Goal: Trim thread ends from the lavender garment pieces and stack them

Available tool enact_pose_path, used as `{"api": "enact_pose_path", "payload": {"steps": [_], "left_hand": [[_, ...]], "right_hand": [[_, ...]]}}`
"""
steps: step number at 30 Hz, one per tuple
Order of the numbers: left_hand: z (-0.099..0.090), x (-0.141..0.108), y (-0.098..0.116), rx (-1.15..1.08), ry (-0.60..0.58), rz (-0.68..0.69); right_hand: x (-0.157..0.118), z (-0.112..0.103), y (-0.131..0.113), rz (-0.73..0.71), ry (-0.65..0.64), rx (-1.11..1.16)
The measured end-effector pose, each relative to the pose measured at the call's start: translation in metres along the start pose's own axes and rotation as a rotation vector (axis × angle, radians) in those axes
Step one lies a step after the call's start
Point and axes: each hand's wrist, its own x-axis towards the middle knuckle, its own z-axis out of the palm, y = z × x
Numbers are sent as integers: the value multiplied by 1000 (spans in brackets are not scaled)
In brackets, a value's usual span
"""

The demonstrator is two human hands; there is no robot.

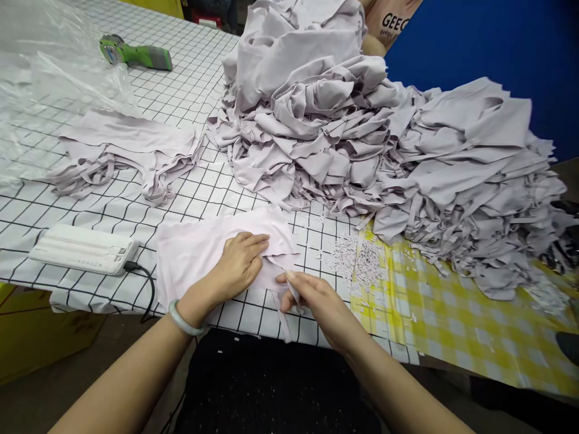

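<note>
A pale pinkish garment with thin straps lies spread on the table in front of me. My left hand rests on it, fingers stretched out over the cloth near its right end. Just to the right, my right hand pinches a narrow strap of the garment between thumb and fingers. A loose strap end hangs below, by the table's front edge. The strap's far part is partly hidden by my right fingers.
Large heaps of similar garments rise at the back and right. Small cut scraps lie right of my hands. To the left are a folded garment stack, a white power bank with a cable, and a green handheld cutter.
</note>
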Motion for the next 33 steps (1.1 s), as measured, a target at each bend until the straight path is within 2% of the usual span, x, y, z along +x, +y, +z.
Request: {"api": "enact_pose_path", "payload": {"steps": [3,5,7,10,15,19,24,27,29,31,33], "left_hand": [[-3,-2,1,84,-73,-18],[-3,-3,1,112,-88,-23],[-3,-2,0,125,-98,-31],[-5,0,2,148,-125,-35],[-6,0,15,256,-187,-52],[6,-3,24,332,-91,-87],[22,-2,27,333,44,-152],[27,-2,26,328,53,-176],[29,-3,24,315,69,-170],[30,-3,23,307,85,-154],[31,-3,21,312,85,-144]], "right_hand": [[-37,-3,26,-95,95,-148],[-52,-2,46,-132,150,-241],[-57,0,65,-211,207,-370],[-53,0,81,-429,344,-568],[-40,-5,76,-784,544,-672],[-32,-13,67,-924,690,-661],[-23,-30,70,-928,810,-878],[-17,-38,74,-860,908,-868],[-12,-40,73,-794,930,-801],[-9,-40,68,-726,858,-687],[-7,-38,60,-665,702,-473]]}}
